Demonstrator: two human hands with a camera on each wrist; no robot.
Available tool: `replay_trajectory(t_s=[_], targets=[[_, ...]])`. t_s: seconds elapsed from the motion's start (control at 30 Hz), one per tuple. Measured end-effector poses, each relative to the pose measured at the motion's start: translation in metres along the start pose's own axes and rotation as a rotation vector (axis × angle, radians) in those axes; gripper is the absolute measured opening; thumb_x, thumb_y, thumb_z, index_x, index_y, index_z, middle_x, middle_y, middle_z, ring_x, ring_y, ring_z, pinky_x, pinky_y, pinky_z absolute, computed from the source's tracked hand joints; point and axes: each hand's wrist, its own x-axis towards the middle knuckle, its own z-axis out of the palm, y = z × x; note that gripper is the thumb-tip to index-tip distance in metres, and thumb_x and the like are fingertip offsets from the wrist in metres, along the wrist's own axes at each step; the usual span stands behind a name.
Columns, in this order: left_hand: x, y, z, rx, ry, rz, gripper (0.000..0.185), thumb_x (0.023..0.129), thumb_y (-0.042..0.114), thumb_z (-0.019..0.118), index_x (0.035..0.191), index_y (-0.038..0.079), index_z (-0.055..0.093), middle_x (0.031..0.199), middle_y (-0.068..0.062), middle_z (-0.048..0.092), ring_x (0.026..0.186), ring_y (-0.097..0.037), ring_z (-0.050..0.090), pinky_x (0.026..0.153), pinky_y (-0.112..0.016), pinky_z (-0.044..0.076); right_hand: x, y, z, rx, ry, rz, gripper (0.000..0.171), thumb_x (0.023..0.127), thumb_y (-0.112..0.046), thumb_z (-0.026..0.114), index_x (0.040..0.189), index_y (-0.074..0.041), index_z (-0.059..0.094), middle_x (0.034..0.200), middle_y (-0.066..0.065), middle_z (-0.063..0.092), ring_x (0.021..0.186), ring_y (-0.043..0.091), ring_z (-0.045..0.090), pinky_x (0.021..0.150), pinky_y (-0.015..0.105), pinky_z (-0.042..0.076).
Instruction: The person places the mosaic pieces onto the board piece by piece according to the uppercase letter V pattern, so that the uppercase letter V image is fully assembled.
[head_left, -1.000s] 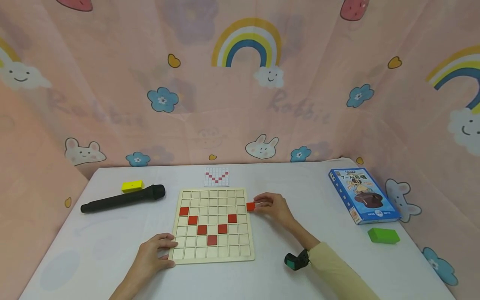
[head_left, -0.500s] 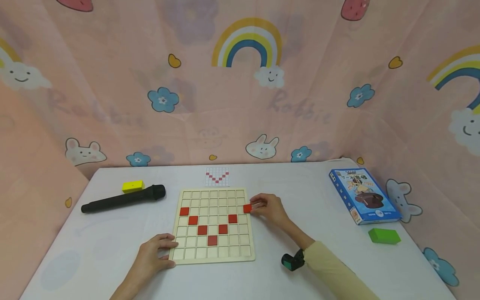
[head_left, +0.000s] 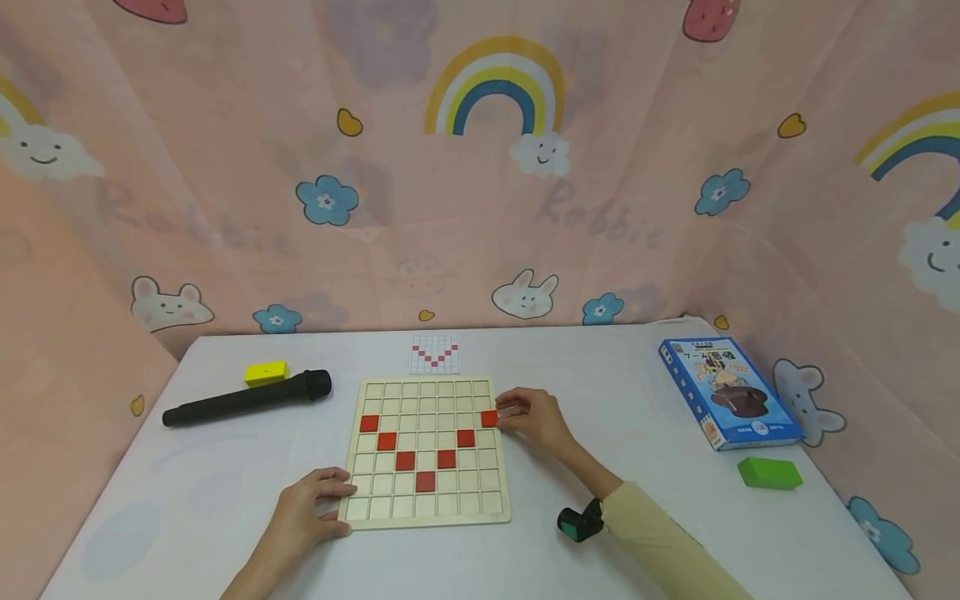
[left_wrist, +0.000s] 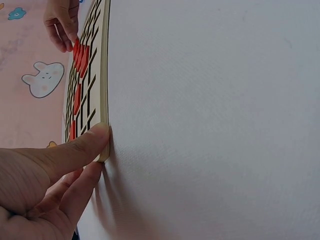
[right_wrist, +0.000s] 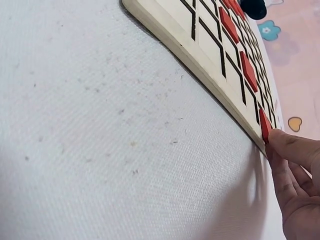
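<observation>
A pale wooden grid board (head_left: 504, 483) lies on the white table, with several red square tiles such as the lowest tile (head_left: 425, 482) set in its cells in a V shape. My left hand (head_left: 307, 504) grips the board's front left corner, and the left wrist view shows the thumb (left_wrist: 82, 146) and fingers on its edges. At the right edge of the board, my right hand (head_left: 536, 419) pinches a red tile (head_left: 489, 418) between thumb and fingers. In the right wrist view this red tile (right_wrist: 264, 125) sits at a border cell, slightly tilted.
Behind the board lies a small card (head_left: 435, 354) printed with a red V on a grid. A black microphone (head_left: 247, 398) and a yellow block (head_left: 267, 372) are at left. A blue box (head_left: 729, 392) and a green block (head_left: 770, 473) are at right.
My right hand has moved left and slightly down, bringing the red tile from beside the board to over its rightmost column. My left hand stays on the corner.
</observation>
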Motion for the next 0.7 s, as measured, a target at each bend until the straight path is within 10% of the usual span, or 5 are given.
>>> replay_trajectory(t_s=[0.7], targets=[[-0.0007,-0.0008,-0.0008,0.012,0.008,0.041,0.043,0.053,-0.008,0.086,0.094,-0.003,0.074,0.111,-0.008,0.062,0.105,-0.030,0.059,0.072,-0.025,0.058,-0.0024,-0.0004,0.0027,0.057,-0.020,-0.006,0.029,0.078,0.005,0.074,0.106,0.009,0.065,0.100,0.019,0.068,0.087,0.026,0.069,0.076,0.024,0.058]])
